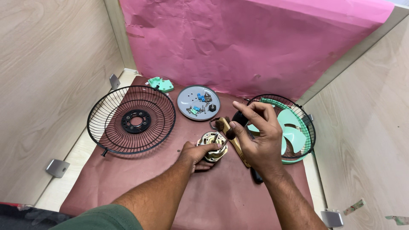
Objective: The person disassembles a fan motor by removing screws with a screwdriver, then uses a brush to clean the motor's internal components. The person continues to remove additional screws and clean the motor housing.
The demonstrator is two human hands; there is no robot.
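The left hand (195, 154) grips the fan motor (213, 146) from its near left side on the brown paper (221, 196). Just right of it, the right hand (255, 136) pinches a screwdriver (232, 130), its tip down at the motor. Farther back lie a black wire grille (132, 120) and a grey dish of screws (198, 102).

Person, two arms in view. Left hand (197, 154): bare, no glove, ring or watch visible. Right hand (255, 132): bare, likewise unadorned. Forearms uncovered to the frame edge. Dark olive-green garment (102, 219), plain fabric, shows at the lower left beside the left arm.
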